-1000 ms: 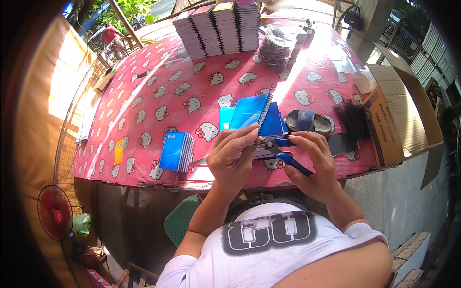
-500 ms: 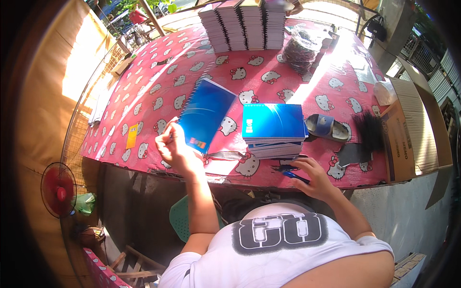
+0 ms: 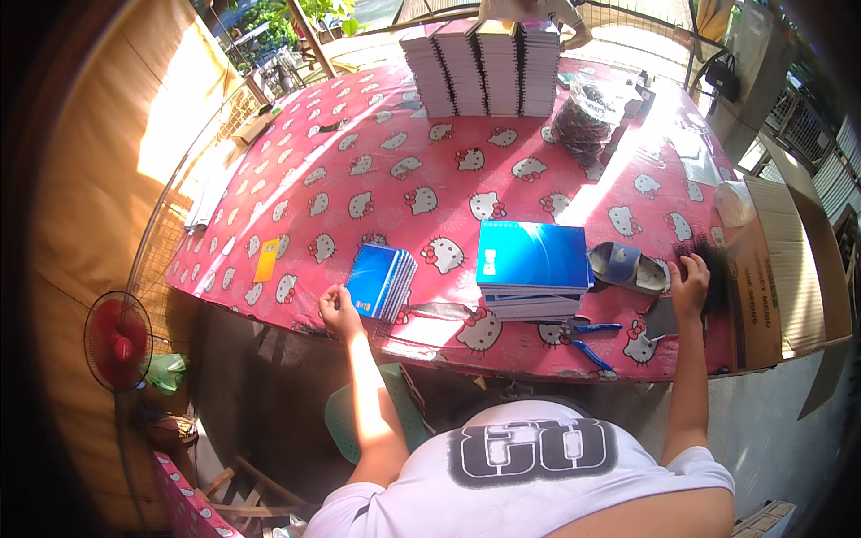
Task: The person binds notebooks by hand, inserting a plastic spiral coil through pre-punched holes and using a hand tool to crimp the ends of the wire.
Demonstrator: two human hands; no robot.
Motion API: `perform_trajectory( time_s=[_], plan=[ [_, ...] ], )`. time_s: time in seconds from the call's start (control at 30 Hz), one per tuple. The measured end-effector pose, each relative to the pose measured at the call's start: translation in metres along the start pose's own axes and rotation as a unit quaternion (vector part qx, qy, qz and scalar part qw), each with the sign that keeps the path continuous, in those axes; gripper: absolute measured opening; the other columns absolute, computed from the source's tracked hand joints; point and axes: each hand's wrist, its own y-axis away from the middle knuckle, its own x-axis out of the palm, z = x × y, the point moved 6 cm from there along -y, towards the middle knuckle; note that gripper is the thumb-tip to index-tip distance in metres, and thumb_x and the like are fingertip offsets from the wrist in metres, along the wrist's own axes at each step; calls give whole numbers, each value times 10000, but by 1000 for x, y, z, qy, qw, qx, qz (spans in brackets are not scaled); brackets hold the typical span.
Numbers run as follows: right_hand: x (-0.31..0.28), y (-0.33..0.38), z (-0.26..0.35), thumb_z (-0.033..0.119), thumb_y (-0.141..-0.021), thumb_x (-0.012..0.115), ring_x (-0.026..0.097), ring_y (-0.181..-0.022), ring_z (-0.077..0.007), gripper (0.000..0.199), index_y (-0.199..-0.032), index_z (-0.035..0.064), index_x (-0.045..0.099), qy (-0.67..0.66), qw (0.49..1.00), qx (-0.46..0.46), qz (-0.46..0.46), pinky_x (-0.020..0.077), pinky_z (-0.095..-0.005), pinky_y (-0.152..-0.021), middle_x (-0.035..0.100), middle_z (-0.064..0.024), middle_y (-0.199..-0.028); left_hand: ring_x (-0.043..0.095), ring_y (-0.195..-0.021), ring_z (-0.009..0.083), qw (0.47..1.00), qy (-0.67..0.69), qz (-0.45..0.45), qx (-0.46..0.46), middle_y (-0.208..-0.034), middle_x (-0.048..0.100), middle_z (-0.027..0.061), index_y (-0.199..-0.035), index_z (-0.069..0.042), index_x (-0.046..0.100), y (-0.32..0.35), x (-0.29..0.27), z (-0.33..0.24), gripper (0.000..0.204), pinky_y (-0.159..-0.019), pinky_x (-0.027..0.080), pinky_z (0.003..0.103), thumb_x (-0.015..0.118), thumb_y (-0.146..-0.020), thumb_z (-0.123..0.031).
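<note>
My left hand (image 3: 339, 314) is at the lower left edge of a small, slanted stack of blue spiral notebooks (image 3: 375, 280); its fingers are curled, and what they pinch, if anything, is hidden. My right hand (image 3: 689, 285) reaches to a heap of thin black binding coils (image 3: 715, 269) beside the cardboard box, thumb and fingers apart. Between the hands stands a taller stack of blue notebooks (image 3: 531, 258). Blue-handled pliers (image 3: 592, 341) lie with their handles spread near the table's front edge. A blue and grey slide sandal (image 3: 630, 267) rests between the taller stack and the coils.
Tall piles of notebooks (image 3: 484, 76) stand at the back, with a person (image 3: 574, 22) behind them. A clear plastic bag of dark coils (image 3: 585, 125) is beside the piles. An open cardboard box (image 3: 762, 269) borders the right. A yellow card (image 3: 266, 260) lies left; a red fan (image 3: 119, 341) stands off the table.
My right hand has let go of the pliers and moved right to the coils. The notebook raised by my left hand is down at the small stack, and its protruding coil no longer shows.
</note>
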Motion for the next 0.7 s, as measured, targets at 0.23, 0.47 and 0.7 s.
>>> perform_trajectory(
  time_s=[0.23, 0.47, 0.7],
  plan=[
    [69, -17, -70, 294, -747, 759, 581, -1033, -293, 366, -986, 77, 586, 186, 944, 146, 230, 522, -401, -795, 583, -112, -1028, 603, -947, 139, 994, -37, 86, 54, -995, 646, 70, -1035, -13, 584, -2, 33, -72, 185, -827, 481, 270, 639, -878, -94],
    [51, -33, -67, 277, -779, 742, 641, -981, -305, 333, -983, 42, 622, 251, 928, 153, 229, 547, -417, -787, 652, -135, -1019, 605, -984, 159, 808, 1, 579, 109, -1059, 648, 97, -1170, -16, 584, 130, 193, -264, 299, -869, 476, 295, 617, -907, -155],
    [27, -48, -54, 155, -829, 640, 623, -971, -363, 166, -932, 25, 644, 101, 961, 156, 204, 513, -448, -807, 640, -210, -984, 657, -831, 198, 628, -229, 709, 226, -896, 695, 135, -987, -31, 690, 181, 244, -258, 287, -792, 501, 329, 721, -791, -238]
  ],
)
